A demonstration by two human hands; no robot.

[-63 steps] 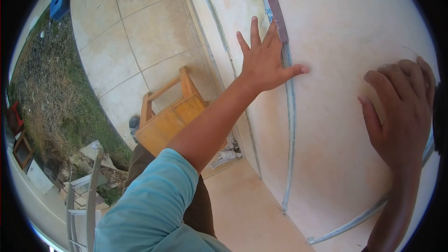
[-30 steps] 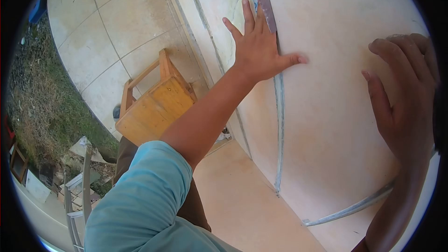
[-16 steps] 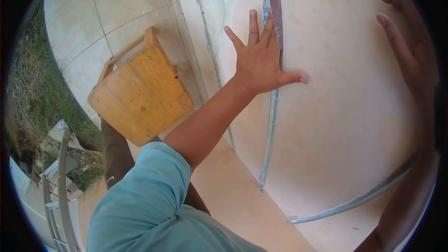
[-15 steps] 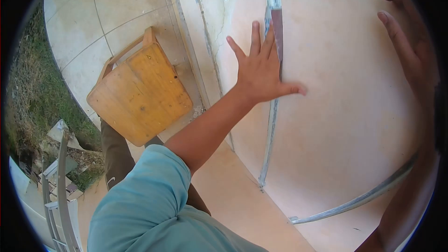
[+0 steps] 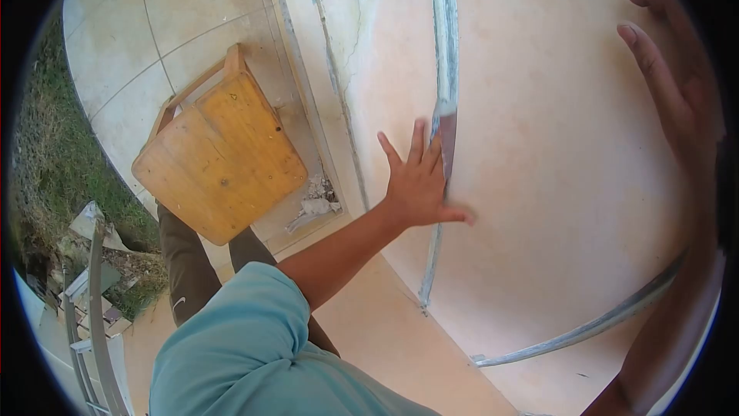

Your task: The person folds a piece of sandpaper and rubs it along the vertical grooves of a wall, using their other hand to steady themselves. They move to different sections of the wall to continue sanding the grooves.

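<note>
My left hand [image 5: 416,185] lies with fingers spread over the pale pink wall [image 5: 539,147]. Its index and middle fingertips press a reddish-brown strip [image 5: 449,143], which looks like a piece of sandpaper, onto a grey-white filled seam [image 5: 444,31]. The lower part of that strip is hidden under the fingers. Near the right edge of view my right hand [image 5: 681,70] is held close to the wall, thumb and fingers apart, nothing between them. Part of it falls in the dark rim of the picture.
A wooden chair [image 5: 223,158] stands on the tiled floor [image 5: 208,0] at left. White debris [image 5: 317,204] lies by the wall's foot. A second grey seam [image 5: 585,331] curves across the lower right. Metal rails [image 5: 96,308] and grass [image 5: 46,131] are at far left.
My left hand has slid down along the seam, taking the reddish-brown strip with it and uncovering more of the seam above. My right hand has stayed nearly in place.
</note>
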